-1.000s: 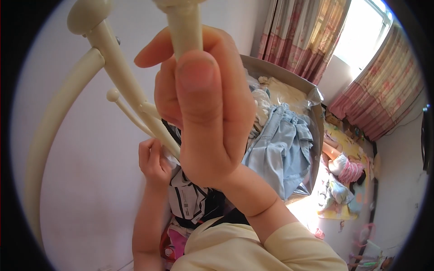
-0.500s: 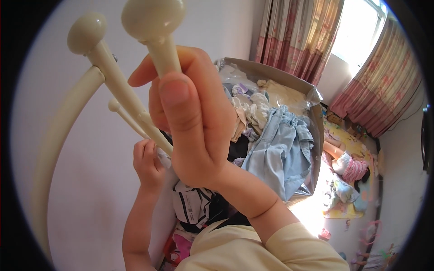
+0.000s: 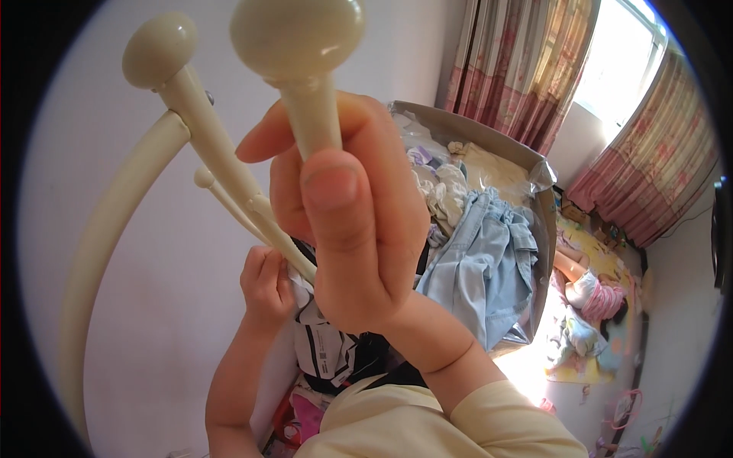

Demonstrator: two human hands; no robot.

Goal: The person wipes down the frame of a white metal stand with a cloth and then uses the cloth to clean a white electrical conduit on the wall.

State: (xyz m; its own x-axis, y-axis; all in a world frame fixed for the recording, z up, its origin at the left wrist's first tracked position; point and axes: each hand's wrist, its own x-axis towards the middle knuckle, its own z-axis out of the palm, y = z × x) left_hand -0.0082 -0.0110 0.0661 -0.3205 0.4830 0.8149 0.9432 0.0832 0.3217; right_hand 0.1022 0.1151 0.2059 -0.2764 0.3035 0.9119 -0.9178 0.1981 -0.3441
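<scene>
Close in front, my right hand (image 3: 366, 229) is closed around the stem of a cream peg (image 3: 309, 107) with a round knob end. Beside it, to the left, stands a matching cream rack post (image 3: 217, 153) topped by another knob, joined to a curved bar (image 3: 122, 191). My left hand (image 3: 267, 286) is lower and farther off, its fingers curled by the lower part of the rack. Something whitish shows at those fingertips, too small to name. The lower end of the post is hidden behind my right hand. A black-and-white printed bag or cloth (image 3: 324, 343) lies below my hands.
Beyond my right hand, a large cardboard box (image 3: 544, 252) holds clothes, with a light-blue denim garment (image 3: 489, 259) hanging over its near side. To the right, a person (image 3: 595, 294) lies on a yellow play mat (image 3: 580, 372). Patterned curtains (image 3: 511, 69) flank a bright window.
The view has shifted slightly, so the rack, both hands and the box appear a little lower and farther right. My right hand keeps its grip on the peg.
</scene>
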